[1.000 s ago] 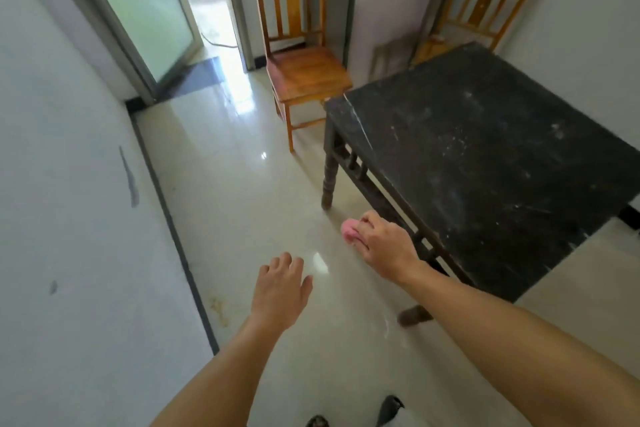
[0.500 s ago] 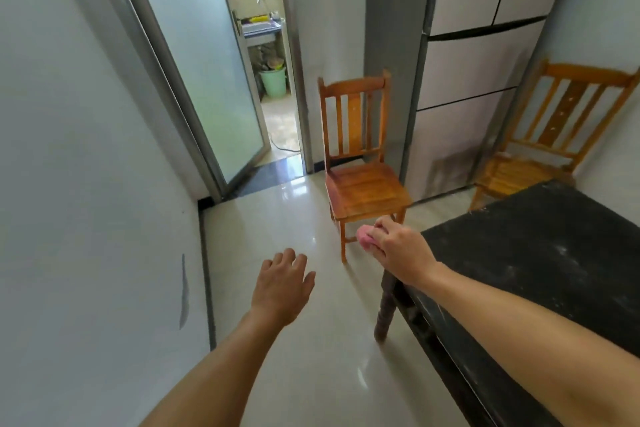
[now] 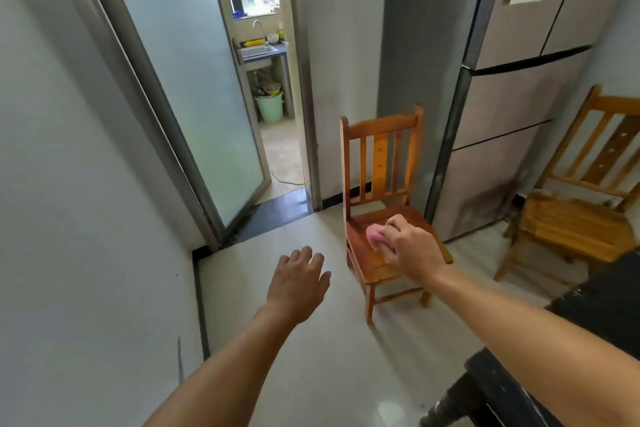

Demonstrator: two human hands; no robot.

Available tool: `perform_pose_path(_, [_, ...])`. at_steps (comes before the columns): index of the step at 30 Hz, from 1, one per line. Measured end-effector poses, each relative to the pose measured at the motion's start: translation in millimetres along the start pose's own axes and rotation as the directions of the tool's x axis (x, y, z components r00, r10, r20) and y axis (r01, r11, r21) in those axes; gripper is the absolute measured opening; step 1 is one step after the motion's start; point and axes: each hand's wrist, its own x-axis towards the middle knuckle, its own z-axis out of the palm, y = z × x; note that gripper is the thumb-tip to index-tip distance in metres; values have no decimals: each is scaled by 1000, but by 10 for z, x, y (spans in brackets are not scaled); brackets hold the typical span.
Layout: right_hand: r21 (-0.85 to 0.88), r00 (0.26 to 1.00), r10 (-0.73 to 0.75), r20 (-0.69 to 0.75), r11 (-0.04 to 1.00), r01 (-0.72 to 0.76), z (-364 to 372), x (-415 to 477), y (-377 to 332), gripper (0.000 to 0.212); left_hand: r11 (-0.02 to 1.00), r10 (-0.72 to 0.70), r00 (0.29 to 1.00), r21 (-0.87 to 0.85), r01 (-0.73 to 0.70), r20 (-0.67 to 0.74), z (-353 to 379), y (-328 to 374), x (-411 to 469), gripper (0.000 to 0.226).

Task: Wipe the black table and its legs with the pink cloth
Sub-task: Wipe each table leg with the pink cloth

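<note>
My right hand was clenched around the pink cloth, held in the air in front of a wooden chair. My left hand hung open, fingers spread, above the floor. The black counter sat at lower right.

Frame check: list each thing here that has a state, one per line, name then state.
Right hand: closed around the cloth, raised off the table.
Left hand: open, empty.
Crumpled pink cloth: bunched in the right hand.
Black wooden table: untouched, pale smudges along its edge.
Frosted glass door: open.
</note>
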Motion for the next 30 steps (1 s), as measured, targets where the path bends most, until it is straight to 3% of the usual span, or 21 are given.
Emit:
perform_pose_path(7, [-23,968,230,-101,972,-233,-37,625,518,18,963,258,966,-73,-259,-27,-178,-87,1450,42])
perform_pose_path(10, [-80,925,367,-101,923,-375,-11,756,956,18,908,404,914,-105,-405,-30,-96,115,2005,38])
perform_pose_path(15, [-85,836,539,-99,833,-547,188,919,1718,22,855,506,862,-136,-500,9,120,573,2912,36])
perform_pose_path(24, [-11,604,796,-45,604,-797,395,812,2353,26,688,726,680,-124,-715,102,413,1172,4017,40])
perform_pose_path(27, [-40,491,866,-98,489,-871,394,618,2407,26,593,805,580,-164,-788,125,533,1436,4275,39])
perform_pose_path(30, [-22,328,932,-155,329,-944,474,392,2336,23,446,893,424,-165,-880,154,742,1703,4467,36])
